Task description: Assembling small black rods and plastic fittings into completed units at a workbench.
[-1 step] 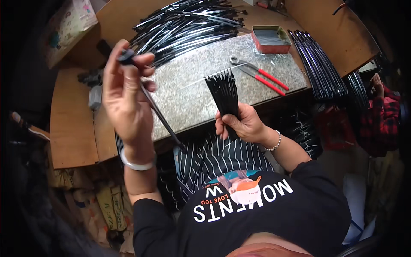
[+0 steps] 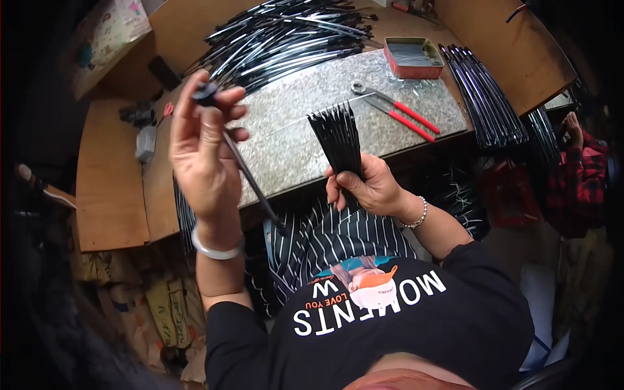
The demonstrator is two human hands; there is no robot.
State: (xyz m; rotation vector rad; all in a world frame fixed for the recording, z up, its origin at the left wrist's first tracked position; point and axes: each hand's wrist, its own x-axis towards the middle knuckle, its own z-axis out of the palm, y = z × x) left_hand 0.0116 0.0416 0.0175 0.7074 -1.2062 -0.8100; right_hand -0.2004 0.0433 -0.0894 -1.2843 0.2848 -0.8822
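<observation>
In my raised left hand (image 2: 211, 156), the fingers are closed on a long, thin black rod (image 2: 250, 179). A dark, thicker piece sits at its upper end between thumb and fingers, and the rod slants down to the right toward my striped apron. My right hand (image 2: 372, 185) grips a fanned bundle of thin black sticks (image 2: 338, 138), upright over the near edge of the speckled board (image 2: 273, 153). Behind that bundle, red-handled pliers (image 2: 409, 119) lie on the board, with a thin pale wire-like line near their jaws.
A heap of glossy black rods (image 2: 279, 45) covers the back of the wooden table. To its right stands a red tin (image 2: 416, 70) of thin grey pieces. More black rods (image 2: 487, 97) lie in a row at the right. A person's checked sleeve (image 2: 582, 175) shows at far right.
My left hand has shifted slightly right and down with the black rod in it. My right hand and its bundle have hardly moved.
</observation>
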